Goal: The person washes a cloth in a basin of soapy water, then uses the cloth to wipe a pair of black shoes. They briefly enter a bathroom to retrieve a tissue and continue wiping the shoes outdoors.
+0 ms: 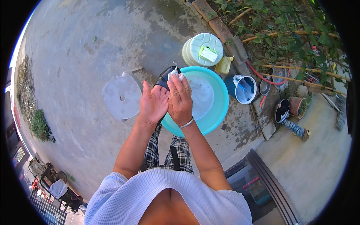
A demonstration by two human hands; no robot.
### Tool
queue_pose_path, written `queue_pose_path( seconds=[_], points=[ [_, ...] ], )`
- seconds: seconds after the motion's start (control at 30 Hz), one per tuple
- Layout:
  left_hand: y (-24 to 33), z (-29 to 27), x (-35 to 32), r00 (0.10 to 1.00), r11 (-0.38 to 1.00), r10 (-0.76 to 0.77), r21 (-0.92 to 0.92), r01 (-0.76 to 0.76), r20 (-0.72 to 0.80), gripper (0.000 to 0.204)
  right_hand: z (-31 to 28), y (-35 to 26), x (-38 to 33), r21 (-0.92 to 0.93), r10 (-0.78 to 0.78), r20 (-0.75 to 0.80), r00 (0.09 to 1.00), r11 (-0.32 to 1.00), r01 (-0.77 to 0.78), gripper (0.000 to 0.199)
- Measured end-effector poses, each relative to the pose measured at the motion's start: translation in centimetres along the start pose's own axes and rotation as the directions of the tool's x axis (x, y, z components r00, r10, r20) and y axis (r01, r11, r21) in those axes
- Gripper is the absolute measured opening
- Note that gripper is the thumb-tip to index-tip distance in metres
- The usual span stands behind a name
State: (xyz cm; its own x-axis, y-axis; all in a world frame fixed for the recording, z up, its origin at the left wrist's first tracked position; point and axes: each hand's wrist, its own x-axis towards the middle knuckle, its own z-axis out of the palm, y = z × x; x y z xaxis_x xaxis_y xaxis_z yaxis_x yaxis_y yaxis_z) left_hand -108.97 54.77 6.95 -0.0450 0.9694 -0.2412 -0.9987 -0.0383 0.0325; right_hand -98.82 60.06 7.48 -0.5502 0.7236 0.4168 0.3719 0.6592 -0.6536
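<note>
My left hand is open, palm up and fingers stretched, close beside my right hand. The fingers of my right hand close on a small white crumpled cloth-like thing, which shows at the fingertips. A black shoe shows just past my left fingers; whether it is on my foot or held is partly hidden by my hands. Under and right of my right hand stands a turquoise basin holding cloudy, greyish-white water.
A pale green lidded bucket carries a soap box. Close by are a yellow jug, a blue pail and a ladle. A white stool stands left. Bricks edge a planted bed.
</note>
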Motion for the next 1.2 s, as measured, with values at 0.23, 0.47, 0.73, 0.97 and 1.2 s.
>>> queue_pose_path(
  seconds=[0.23, 0.47, 0.73, 0.97, 1.2],
  points=[
    [-1.5, 0.6, -0.7, 0.976, 0.995, 0.028, 0.101, -0.006, -0.216, 0.082, -0.8, 1.7, 2.8, 0.002, -0.06, 0.244, 0.968, 0.998, 0.061, 0.029],
    [-2.1, 0.2, -0.2, 0.966, 0.994, 0.104, 0.0, -0.107, -0.238, 0.079, -0.3, -0.2, -2.7, 0.309, 0.267, 0.012, 0.964, 0.915, -0.257, 0.044],
    [-4.4, -0.3, -1.3, 0.97, 0.993, -0.004, 0.115, 0.033, -0.244, 0.078, -2.0, 2.6, 1.5, 0.048, 0.153, 0.17, 0.973, 0.986, -0.163, 0.035],
    [-4.5, 0.1, 0.1, 0.97, 0.995, 0.092, 0.053, -0.082, -0.224, 0.078, -2.1, 2.8, 1.0, 0.212, 0.211, 0.076, 0.975, 0.952, -0.223, 0.036],
    [-2.9, 1.9, 2.9, 0.96, 0.969, 0.234, -0.038, -0.243, -0.155, 0.076, -2.3, 1.7, -0.7, 0.364, 0.284, -0.007, 0.959, 0.894, -0.262, 0.04]
  ],
)
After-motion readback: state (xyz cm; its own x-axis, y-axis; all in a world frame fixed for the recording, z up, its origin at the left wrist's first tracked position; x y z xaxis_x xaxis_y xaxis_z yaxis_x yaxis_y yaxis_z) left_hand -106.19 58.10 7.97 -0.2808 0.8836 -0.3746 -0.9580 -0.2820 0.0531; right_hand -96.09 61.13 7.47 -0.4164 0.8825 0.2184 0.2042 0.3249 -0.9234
